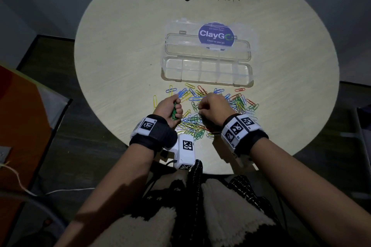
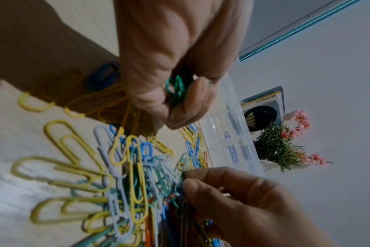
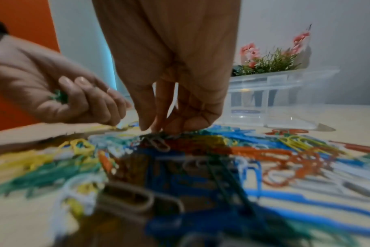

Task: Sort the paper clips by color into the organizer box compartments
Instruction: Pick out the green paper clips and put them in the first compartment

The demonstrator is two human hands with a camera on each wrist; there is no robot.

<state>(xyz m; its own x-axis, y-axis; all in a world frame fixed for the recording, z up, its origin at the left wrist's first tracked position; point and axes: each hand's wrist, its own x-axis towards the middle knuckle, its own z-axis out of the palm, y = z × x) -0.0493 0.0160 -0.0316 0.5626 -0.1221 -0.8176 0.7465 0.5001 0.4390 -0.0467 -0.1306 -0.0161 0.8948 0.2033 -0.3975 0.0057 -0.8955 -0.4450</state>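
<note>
Clips (image 1: 208,106) of every colour lie heaped near the table's (image 1: 120,66) near edge, directly under both hands. The left hand (image 1: 168,109) is curled round a bunch of green clips (image 2: 176,89), held above the heap's left side. The right hand (image 1: 213,109) has its fingertips (image 3: 158,127) drawn together down in the heap's middle; whether they pinch a clip I cannot tell. The organizer box (image 1: 206,78) lies open toward the table's centre, its long axis crosswise, compartments seemingly empty, so the green bunch probably has to travel forward and rightward to it
</note>
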